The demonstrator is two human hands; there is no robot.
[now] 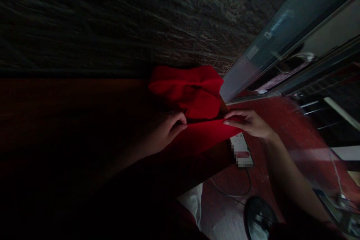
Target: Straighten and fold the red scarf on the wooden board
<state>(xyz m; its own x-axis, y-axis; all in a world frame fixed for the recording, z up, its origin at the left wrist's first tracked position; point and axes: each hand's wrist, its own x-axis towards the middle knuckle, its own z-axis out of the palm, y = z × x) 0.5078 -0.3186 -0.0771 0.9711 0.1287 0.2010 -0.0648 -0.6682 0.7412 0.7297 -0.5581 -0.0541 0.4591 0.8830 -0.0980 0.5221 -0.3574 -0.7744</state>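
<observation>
Stretching between left grip (177, 127) and right grip (239, 120), red cloth (204, 131) was pinched straight; the red heap (187, 84) was left bunched.

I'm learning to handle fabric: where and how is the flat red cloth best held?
The flat red cloth is probably best pinched along the edge nearest the red bundle, coming from both sides, where the left hand and right hand are: it looks thin, and that edge runs fairly straight between them.
</observation>
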